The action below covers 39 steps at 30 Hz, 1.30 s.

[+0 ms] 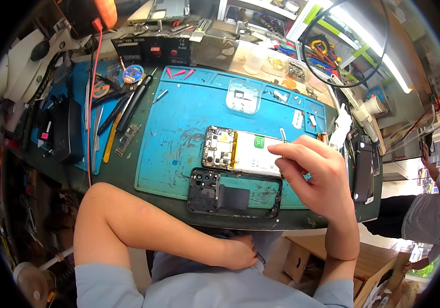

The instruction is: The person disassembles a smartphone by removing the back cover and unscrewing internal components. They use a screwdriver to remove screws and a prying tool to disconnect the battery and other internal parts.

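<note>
Now the right hand [318, 175] hovers over the opened phone [248, 154] on the blue mat [186, 110], thumb and forefinger parted, seemingly empty, left hand [241, 252] curled nearside of the mat, grip unreadable, black cover [203, 194] by the mat's near edge, probably for easy reach.

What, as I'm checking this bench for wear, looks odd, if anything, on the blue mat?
Dark, scratchy marks mar the blue work mat, left of the opened smartphone. They look odd against the plainer blue; stains or burns, I can't tell.

Repair workshop (opened phone [221, 147], blue mat [192, 110])
</note>
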{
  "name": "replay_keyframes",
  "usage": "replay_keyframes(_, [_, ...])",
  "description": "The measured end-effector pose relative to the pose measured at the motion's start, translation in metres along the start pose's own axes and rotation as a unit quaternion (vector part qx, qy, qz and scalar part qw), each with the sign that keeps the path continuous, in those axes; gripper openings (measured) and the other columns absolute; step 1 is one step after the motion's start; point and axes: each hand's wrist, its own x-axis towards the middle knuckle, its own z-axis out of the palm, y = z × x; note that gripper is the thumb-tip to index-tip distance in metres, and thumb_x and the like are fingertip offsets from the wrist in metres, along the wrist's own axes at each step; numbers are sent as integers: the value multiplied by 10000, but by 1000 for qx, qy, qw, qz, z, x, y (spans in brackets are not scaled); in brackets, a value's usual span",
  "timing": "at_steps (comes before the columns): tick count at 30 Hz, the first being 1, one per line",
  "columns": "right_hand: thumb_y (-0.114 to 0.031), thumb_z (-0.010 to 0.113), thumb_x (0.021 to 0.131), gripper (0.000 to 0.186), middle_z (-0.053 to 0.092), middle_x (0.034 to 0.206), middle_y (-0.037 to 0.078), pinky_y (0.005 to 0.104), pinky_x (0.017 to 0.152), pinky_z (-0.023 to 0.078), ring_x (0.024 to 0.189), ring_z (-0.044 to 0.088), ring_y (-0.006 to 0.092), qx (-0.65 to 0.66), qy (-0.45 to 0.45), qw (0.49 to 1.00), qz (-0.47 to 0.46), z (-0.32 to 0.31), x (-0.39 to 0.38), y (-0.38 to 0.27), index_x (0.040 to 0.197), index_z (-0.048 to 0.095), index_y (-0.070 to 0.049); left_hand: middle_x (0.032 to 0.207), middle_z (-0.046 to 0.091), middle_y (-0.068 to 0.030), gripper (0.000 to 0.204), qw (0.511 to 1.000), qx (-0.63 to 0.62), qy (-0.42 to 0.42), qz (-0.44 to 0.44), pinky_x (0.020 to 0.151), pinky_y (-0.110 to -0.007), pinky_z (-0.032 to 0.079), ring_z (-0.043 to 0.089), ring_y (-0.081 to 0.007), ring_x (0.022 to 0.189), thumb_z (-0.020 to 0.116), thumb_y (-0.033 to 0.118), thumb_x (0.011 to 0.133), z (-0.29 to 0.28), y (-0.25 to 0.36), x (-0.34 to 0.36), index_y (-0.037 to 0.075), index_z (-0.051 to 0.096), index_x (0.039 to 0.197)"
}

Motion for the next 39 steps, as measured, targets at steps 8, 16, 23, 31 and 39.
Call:
replay_keyframes(8, [-26, 783, 882, 143, 674, 849, 80, 344, 621, 526, 689, 651, 233, 22, 2, 999, 27, 31, 4, 18, 1021, 767, -51, 1221, 752, -128, 351, 964, 159, -213, -21, 992, -512, 518, 710, -323, 1112, 635, 226, 930, -11, 2, 2, -19, 761, 1148])
replay_keyframes(16, [-43, 773, 909, 138, 648, 826, 61, 298, 594, 488, 641, 601, 160, 23, -4, 998, 67, 33, 1, 31, 1046, 769, -44, 1214, 753, -128, 345, 953, 175, -246, -22, 985, -510, 519, 711, -323, 1105, 637, 225, 927, 0, -3, 2, -14, 765, 1140])
replay_keyframes(23, [-63, 770, 920, 125, 666, 848, 80, 318, 610, 510, 665, 637, 205, 20, -12, 998, 61, 39, -1, 33, 1043, 770, -44, 1207, 755, -127, 339, 950, 175, -258, -28, 979, -508, 520, 711, -323, 1098, 640, 224, 924, -1, -6, -1, -10, 768, 1133])
replay_keyframes(31, [-60, 776, 910, 113, 692, 886, 82, 321, 635, 535, 702, 670, 218, 16, -10, 998, 53, 38, 0, 32, 1023, 769, -50, 1200, 757, -126, 333, 943, 191, -272, -21, 972, -505, 521, 712, -324, 1090, 642, 222, 921, 4, -7, -1, -6, 772, 1125])
replay_keyframes(39, [-48, 807, 841, 171, 695, 925, 57, 360, 678, 558, 797, 686, 256, 34, -25, 997, -70, 47, 7, 36, 1003, 757, -78, 1192, 759, -125, 327, 941, 199, -274, -16, 965, -503, 522, 712, -324, 1082, 645, 221, 918, 7, -7, -1, -1, 776, 1118])
